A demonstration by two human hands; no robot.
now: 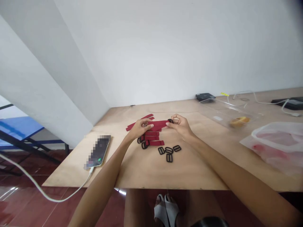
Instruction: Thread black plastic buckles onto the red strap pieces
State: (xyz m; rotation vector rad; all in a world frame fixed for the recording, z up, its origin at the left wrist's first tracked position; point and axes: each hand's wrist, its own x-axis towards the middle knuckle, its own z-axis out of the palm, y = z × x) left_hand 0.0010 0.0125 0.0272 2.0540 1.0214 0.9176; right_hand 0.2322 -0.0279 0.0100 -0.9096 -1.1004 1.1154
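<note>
Left hand (140, 127): one, its thumb and fingers pinching the left end of a red strap (159, 125). Right hand (181, 126): one, gripping the strap's other end, beside a black ring (170, 120). Loose red strips (139, 122): several, lying behind the left hand. Buckled straps (153, 142): red, stacked nearer the wearer, black fittings at their left ends. Black slide buckles (169, 158): four, grouped on the wooden tabletop (142, 173), right of the buckled straps. Phone (101, 151): one, at left, with a white cable (91, 172) plugged in. Clear container (220, 115): one, at right, a yellowish item (239, 121) showing through. Translucent plastic tub (274, 138): one, nearer the right edge.
</note>
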